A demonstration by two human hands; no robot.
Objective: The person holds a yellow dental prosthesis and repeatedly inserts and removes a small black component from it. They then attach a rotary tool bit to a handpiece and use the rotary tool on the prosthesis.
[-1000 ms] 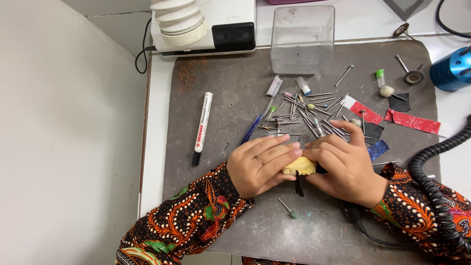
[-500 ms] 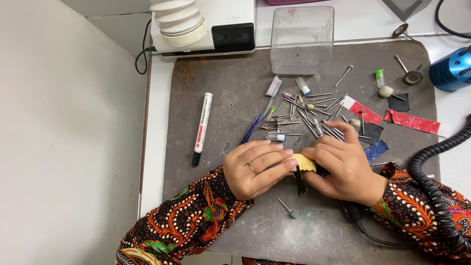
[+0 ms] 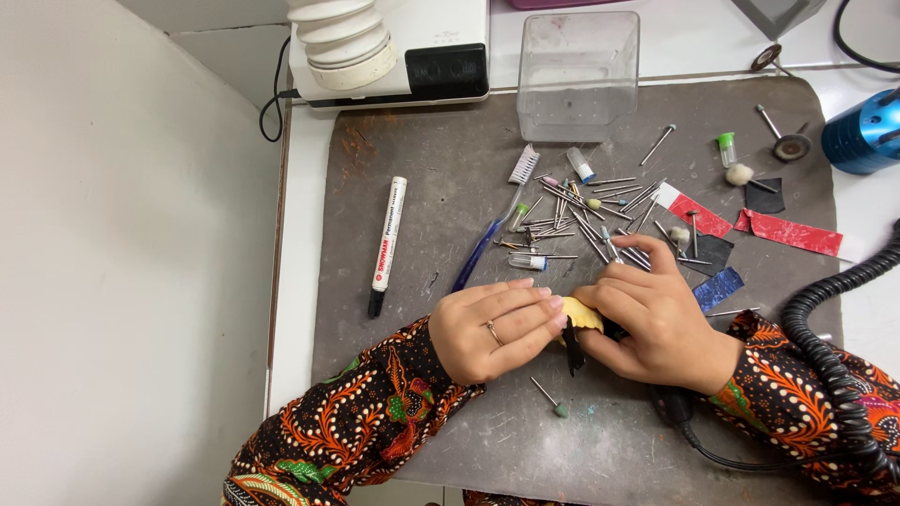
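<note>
Fingers (image 3: pixel 525 305) of the left hand (image 3: pixel 492 328) lie extended and close together, their tips touching the small yellow piece (image 3: pixel 585 317), while the right hand (image 3: pixel 656 319) is curled tightly around that piece and a dark slender tool (image 3: pixel 572 354) whose tip shows just below it. Both hands rest on the grey mat (image 3: pixel 422 187) covering the tabletop (image 3: pixel 300 234), at its near middle. The work appears to be under way, not finished: the piece is held between both hands, and nothing shows how much shaping is left. Far from the hands stand a white machine (image 3: pixel 412 47) and a clear plastic box (image 3: pixel 577 75); a coiled black cord (image 3: pixel 834 356) runs along the right. A white marker (image 3: pixel 386 244) lies to the left, a scatter of metal burs (image 3: pixel 581 211) just beyond the hands, and one green-tipped bur (image 3: pixel 551 398) near. Compared with a second ago, the left fingers have straightened and the yellow piece shows farther out between the hands.
</note>
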